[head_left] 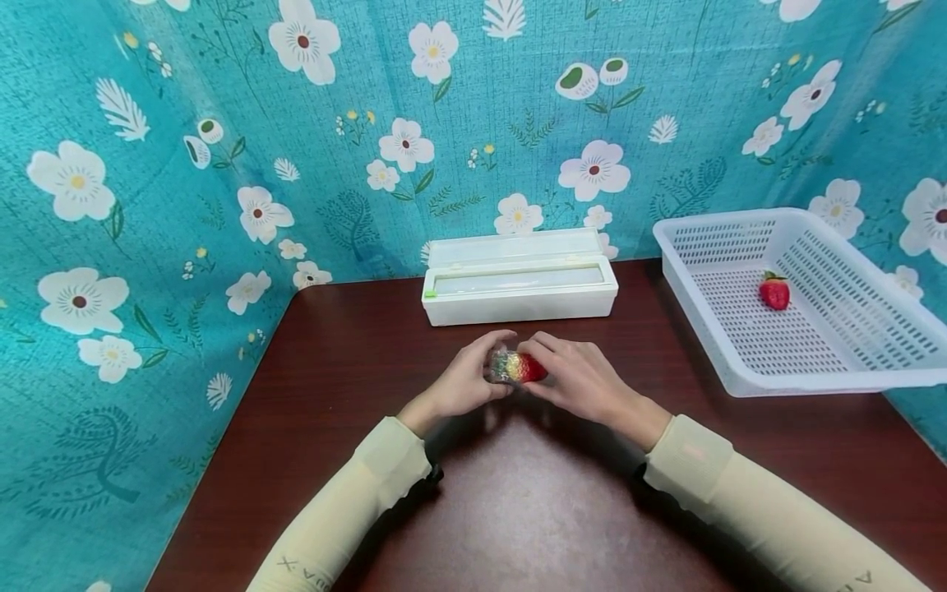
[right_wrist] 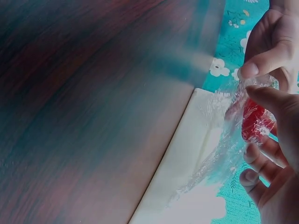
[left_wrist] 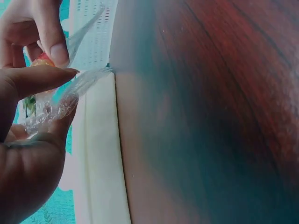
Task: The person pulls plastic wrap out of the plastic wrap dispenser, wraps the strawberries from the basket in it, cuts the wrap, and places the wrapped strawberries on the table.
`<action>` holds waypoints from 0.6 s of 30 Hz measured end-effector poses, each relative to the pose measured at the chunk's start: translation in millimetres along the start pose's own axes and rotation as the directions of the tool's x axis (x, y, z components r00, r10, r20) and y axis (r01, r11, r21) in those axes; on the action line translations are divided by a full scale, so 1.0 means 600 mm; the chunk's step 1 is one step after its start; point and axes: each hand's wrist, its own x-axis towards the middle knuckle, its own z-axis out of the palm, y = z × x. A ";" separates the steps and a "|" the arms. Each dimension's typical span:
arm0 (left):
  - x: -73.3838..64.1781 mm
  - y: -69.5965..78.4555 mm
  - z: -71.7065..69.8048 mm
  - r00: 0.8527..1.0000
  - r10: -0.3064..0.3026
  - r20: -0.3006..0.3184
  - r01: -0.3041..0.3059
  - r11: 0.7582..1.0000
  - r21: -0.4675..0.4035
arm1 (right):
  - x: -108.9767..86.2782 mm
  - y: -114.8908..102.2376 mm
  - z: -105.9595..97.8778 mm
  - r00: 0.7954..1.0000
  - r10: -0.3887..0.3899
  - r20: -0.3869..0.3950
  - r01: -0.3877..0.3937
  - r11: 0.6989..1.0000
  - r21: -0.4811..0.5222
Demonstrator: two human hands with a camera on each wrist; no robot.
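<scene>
Above the middle of the table, both hands hold a red strawberry partly covered in clear cling film. My left hand curls round the leafy end, with film bunched against its fingers in the left wrist view. My right hand grips the red end between thumb and fingers. A loose flap of cling film hangs off the strawberry in the right wrist view. Beyond the hands stands a long white cling film dispenser box, its lid raised.
At the right, a white plastic basket stands on the dark red-brown table and holds another strawberry. Behind the table hangs a teal flowered cloth, which also runs along the left side.
</scene>
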 end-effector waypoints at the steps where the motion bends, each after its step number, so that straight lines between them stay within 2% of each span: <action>1: 0.000 0.000 0.000 1.000 -0.005 -0.005 0.005 1.000 0.001 | 0.000 -0.001 0.000 1.000 0.002 -0.002 -0.001 1.000 0.003; 3: 0.000 0.000 0.001 1.000 -0.016 -0.010 0.016 1.000 -0.016 | 0.001 -0.002 0.001 1.000 0.002 -0.005 -0.002 1.000 0.006; 6: 0.001 0.001 0.001 0.999 -0.035 0.006 0.036 0.993 -0.110 | 0.003 -0.004 0.002 1.000 0.003 -0.015 -0.003 1.000 0.005; 10: -0.002 0.004 0.001 0.997 -0.072 0.037 0.080 0.958 -0.276 | 0.004 -0.005 0.001 1.000 0.001 -0.025 -0.001 1.000 -0.002; 12: -0.004 0.004 0.001 0.994 -0.095 0.045 0.105 0.938 -0.329 | 0.005 -0.005 0.001 1.000 -0.006 -0.028 0.006 1.000 -0.008; 18: -0.005 0.002 0.004 0.990 -0.138 0.005 0.132 0.936 -0.326 | 0.008 -0.003 0.004 0.999 -0.027 -0.043 0.026 1.000 -0.017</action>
